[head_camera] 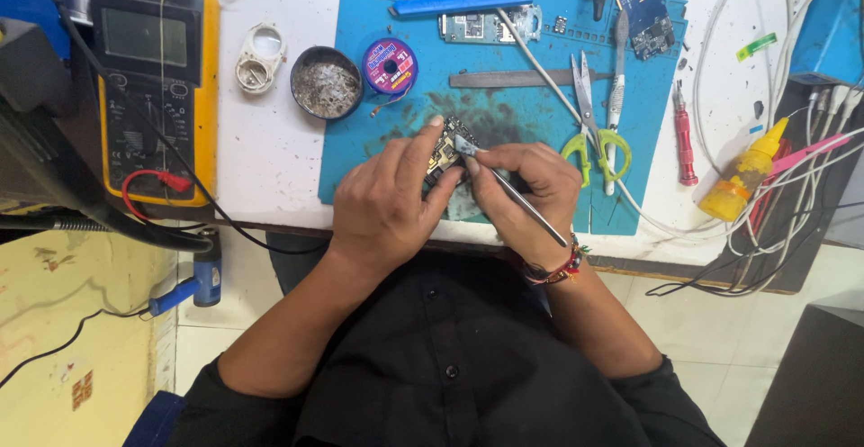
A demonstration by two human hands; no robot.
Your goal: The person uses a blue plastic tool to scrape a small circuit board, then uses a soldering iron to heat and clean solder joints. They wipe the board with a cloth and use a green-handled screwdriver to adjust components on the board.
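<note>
- At the near edge of the blue work mat, the left hand pinches a small circuit board between thumb and fingers, closed firmly on its edges and holding it just above the mat.
- Right hand is closed around metal tweezers, pen-fashion; the tips meet the board's right edge, where a small pale piece sits. Whether the tips clamp that piece cannot be told.
- Step in hand, by judgement: fine work on one component at the board's edge, either lifting or seating it.
- Next move, by judgement, calls for a steady board, light pressure at the tips and no sideways slip across neighbouring parts.
- Just beyond the hands, the mat shows a dark scorched patch.
- Further out on the mat: yellow-handled scissors, a flat metal strip, a second board, a blue tool handle and a purple wire spool.
- Left of the mat: a round tin of grey residue and a yellow multimeter.
- Right of the mat: a red screwdriver and a yellow squeeze bottle, well apart from the work.
</note>
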